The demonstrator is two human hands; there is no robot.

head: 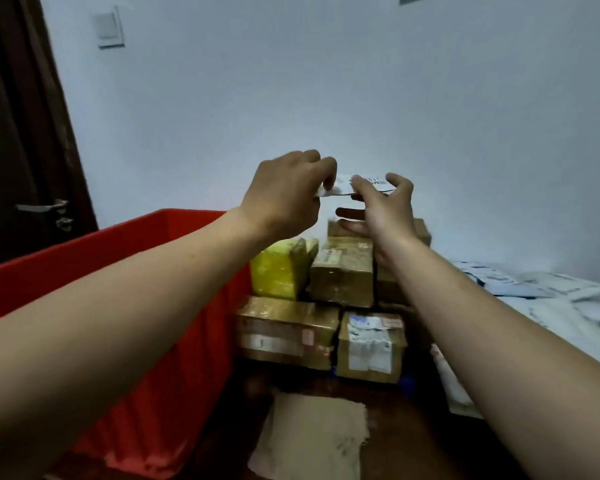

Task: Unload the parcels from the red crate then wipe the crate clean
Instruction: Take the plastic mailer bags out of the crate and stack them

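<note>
A small flat white parcel (364, 183) with a printed label hangs in the air above a stack of boxes. My left hand (288, 195) pinches its left end. My right hand (381, 209) holds its right end, thumb on top and fingers underneath. The red crate (174, 237) stands at the left, partly hidden by my left forearm; its inside is out of sight. Below my hands sit taped brown cardboard parcels (343, 271) and a yellow-wrapped parcel (281, 268), piled in two layers against the wall.
White mailer bags (548, 289) lie in a heap at the right. A beige cloth (316, 438) lies on the dark surface in front of the boxes. A dark door (25, 150) with a handle stands at the left, and a white wall lies behind.
</note>
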